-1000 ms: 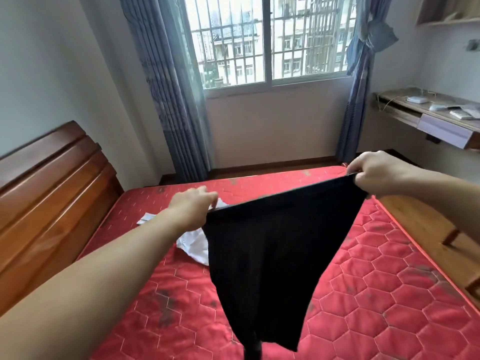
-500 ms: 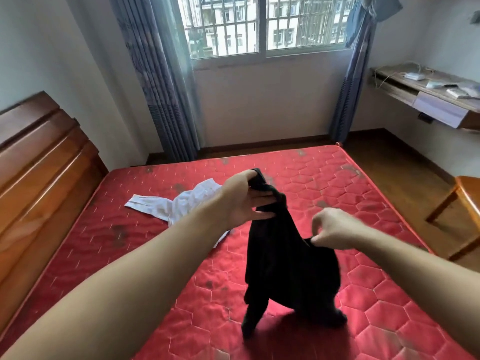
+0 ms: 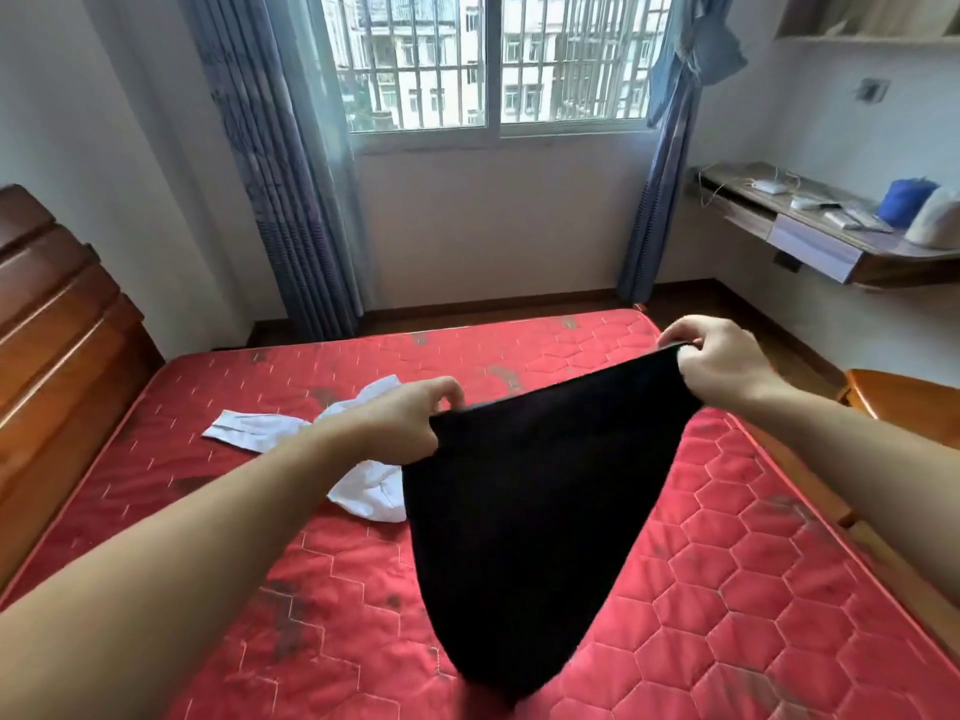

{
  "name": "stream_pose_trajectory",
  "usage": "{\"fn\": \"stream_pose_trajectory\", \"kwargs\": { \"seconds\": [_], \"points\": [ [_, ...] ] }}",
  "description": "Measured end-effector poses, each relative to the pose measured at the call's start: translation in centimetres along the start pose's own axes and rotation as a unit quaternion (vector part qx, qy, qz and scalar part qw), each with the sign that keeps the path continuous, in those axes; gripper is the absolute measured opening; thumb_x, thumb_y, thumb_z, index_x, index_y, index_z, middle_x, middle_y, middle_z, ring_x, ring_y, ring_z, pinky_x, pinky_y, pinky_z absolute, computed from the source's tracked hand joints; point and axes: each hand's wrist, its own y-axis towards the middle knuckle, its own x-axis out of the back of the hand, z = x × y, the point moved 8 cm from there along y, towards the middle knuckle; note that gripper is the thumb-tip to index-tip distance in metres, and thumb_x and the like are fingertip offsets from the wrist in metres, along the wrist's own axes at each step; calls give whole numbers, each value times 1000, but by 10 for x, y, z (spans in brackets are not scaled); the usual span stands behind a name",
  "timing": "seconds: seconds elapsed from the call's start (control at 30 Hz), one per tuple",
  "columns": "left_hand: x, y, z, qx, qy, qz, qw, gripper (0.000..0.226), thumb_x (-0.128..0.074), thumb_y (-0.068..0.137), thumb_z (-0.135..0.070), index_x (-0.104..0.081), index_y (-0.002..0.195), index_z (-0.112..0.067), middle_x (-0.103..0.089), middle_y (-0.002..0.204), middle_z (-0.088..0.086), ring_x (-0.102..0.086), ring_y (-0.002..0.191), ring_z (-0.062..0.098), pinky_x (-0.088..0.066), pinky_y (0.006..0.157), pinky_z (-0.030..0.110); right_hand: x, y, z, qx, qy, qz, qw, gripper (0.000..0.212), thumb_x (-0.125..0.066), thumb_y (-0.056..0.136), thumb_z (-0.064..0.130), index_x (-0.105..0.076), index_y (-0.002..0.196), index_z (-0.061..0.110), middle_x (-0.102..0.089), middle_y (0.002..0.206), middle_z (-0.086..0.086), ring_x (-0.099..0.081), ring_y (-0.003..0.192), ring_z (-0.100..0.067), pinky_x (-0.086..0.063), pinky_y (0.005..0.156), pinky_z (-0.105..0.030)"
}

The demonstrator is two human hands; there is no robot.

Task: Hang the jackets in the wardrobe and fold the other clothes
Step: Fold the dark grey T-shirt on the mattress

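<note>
A black garment (image 3: pixel 524 522) hangs stretched in the air above the red quilted mattress (image 3: pixel 727 589). My left hand (image 3: pixel 410 418) pinches its upper left corner. My right hand (image 3: pixel 711 366) grips its upper right corner, a little higher and farther away. The cloth's top edge runs taut between the hands and its lower end tapers down toward the mattress. A crumpled white garment (image 3: pixel 363 459) lies on the mattress to the left, partly hidden behind my left arm and the black cloth.
A wooden headboard (image 3: pixel 52 356) lines the left side of the bed. A wooden chair (image 3: pixel 904 402) stands at the right edge. A wall desk (image 3: pixel 810 236) with small items sits at the far right, and curtains (image 3: pixel 291 174) frame the window.
Half a second ago the black garment was bunched in my left hand with my right hand lower on it. Both hands have moved apart and spread it out taut.
</note>
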Motion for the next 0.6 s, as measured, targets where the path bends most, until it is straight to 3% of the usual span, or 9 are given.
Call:
{"fn": "stream_pose_trajectory", "kwargs": {
  "seconds": [0.07,0.13,0.2,0.27,0.33,0.4,0.47,0.6],
  "points": [
    [13,7,17,-11,82,-109,991,39,-57,78,-1,-48,78,-39,-61,86,-3,-61,80,22,-53,68,35,18,-2,8,57,-57,14,997,32,-48,79,2,-69,86,24,-67,77,1,-63,74,-22,-49,70,-30],
    [15,8,29,-6,128,-155,979,32,-61,81,-3,-49,78,-33,-55,88,-4,-57,85,23,-46,67,33,28,-7,6,87,-103,55,989,29,-51,81,2,-70,88,24,-61,65,2,-62,53,-17,-55,63,-33],
    [1,8,37,37,204,-120,971,24,-59,84,-8,-55,87,-32,-50,89,-8,-52,84,17,-39,65,29,24,-12,-10,65,-136,139,979,32,-52,83,0,-70,88,26,-57,62,0,-62,43,-15,-56,54,-33],
    [-23,9,37,80,226,-31,970,25,-54,87,-10,-63,99,-30,-54,84,-9,-57,84,16,-43,66,28,4,-26,-38,11,-208,281,937,38,-49,84,-3,-68,96,27,-61,69,-1,-67,48,-16,-54,48,-29],
    [-47,5,27,134,95,66,984,24,-49,89,-13,-67,97,-25,-65,80,-8,-70,80,16,-53,72,28,-13,-51,-68,-65,-262,418,868,48,-42,84,-6,-63,115,25,-66,77,-5,-70,54,-18,-53,48,-28],
    [-58,-2,5,179,-126,87,972,25,-48,89,-15,-70,98,-21,-74,87,-3,-74,79,16,-56,85,36,-20,-68,-88,-105,-238,475,840,53,-35,85,-7,-57,122,24,-67,77,-7,-70,55,-20,-55,52,-30],
    [-64,-7,-24,169,-291,58,940,24,-51,89,-16,-74,97,-21,-76,95,-2,-73,89,15,-54,89,41,-16,-67,-107,-105,-186,465,859,51,-32,85,-8,-61,116,21,-68,72,-7,-69,55,-21,-56,53,-32],
    [-83,-6,-72,160,-444,-51,880,27,-49,93,-17,-66,73,-24,-63,71,-2,-60,77,15,-52,90,41,12,-52,-151,-130,-35,409,902,39,-36,88,-6,-72,89,9,-60,62,-13,-68,55,-26,-53,49,-30]
  ]
}}
